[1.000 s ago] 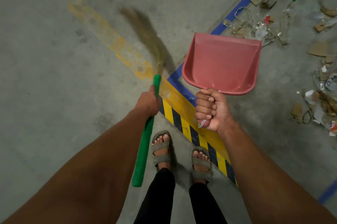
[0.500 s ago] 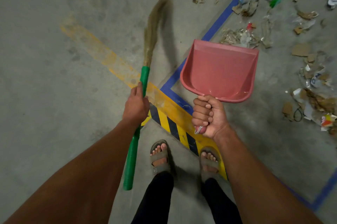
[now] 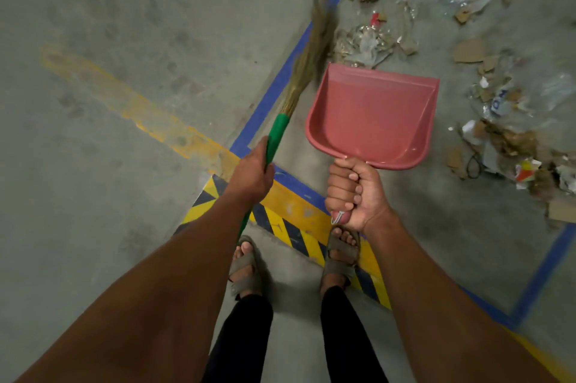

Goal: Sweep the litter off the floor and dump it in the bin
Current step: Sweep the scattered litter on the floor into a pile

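Note:
My left hand (image 3: 252, 175) grips the green handle of a grass broom (image 3: 307, 58); its blurred bristles point up and right, just left of the litter. My right hand (image 3: 355, 192) is closed on the handle of a pink dustpan (image 3: 372, 116), held above the floor with its empty scoop facing away from me. Litter (image 3: 364, 42) of crumpled plastic, cardboard scraps and paper lies scattered over the concrete floor beyond the dustpan and along the right side (image 3: 511, 139). No bin is in view.
Blue tape lines (image 3: 274, 92) mark out a floor zone holding most of the litter. A worn yellow stripe (image 3: 140, 111) and a black-and-yellow hazard strip (image 3: 296, 233) cross under my sandalled feet (image 3: 246, 264). Bare concrete spreads to the left.
The broom head has swung from the left over to the right, reaching the litter beside the dustpan. I have stepped forward onto the hazard strip, bringing the litter closer.

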Available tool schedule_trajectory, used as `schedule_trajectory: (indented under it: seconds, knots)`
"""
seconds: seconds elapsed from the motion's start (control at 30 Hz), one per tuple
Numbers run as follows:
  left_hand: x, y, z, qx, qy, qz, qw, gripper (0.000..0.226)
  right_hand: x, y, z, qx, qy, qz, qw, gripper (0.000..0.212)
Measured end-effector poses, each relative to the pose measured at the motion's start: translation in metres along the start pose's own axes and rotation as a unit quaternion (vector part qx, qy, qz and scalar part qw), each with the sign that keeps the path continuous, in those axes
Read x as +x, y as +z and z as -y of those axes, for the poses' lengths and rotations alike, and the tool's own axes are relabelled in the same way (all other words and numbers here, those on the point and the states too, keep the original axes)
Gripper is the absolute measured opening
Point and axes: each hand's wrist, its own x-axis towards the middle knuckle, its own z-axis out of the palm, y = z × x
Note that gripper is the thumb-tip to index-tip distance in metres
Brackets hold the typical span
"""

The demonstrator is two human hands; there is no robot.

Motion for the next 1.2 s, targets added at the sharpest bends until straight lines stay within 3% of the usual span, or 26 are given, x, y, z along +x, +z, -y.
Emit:
schedule_trajectory:
  seconds: [0.17,0.33,0.6,0.77,0.97,1.1,1.2]
  knots:
    - [0.004,0.041,-0.053,-0.009,-0.039,-0.066,0.997,0.063,-0.049,-0.024,0.046,0.01,-0.022,0.015,1.0,0.039]
    - [0.023,0.084,-0.113,0.034,-0.138,-0.004,0.99,0.045,-0.089,-0.053,0.081,0.02,-0.046,0.012,0.999,0.04]
    - [0.065,0.148,-0.2,0.071,0.083,0.094,0.989,0.063,-0.143,-0.105,0.116,0.055,-0.078,0.042,0.995,0.038]
    - [0.065,0.135,-0.227,0.059,0.152,0.046,0.986,0.07,-0.174,-0.12,0.131,0.066,-0.103,0.034,0.992,0.038]
    - [0.052,0.118,-0.214,0.077,0.059,-0.036,0.995,0.061,-0.183,-0.116,0.149,0.08,-0.125,0.046,0.988,0.038]
    - [0.064,0.13,-0.224,0.142,-0.018,0.03,0.989,0.048,-0.183,-0.116,0.159,0.076,-0.137,0.061,0.986,0.04]
    - [0.086,0.15,-0.253,0.186,-0.001,0.11,0.976,0.046,-0.187,-0.121,0.166,0.072,-0.147,0.048,0.985,0.04]
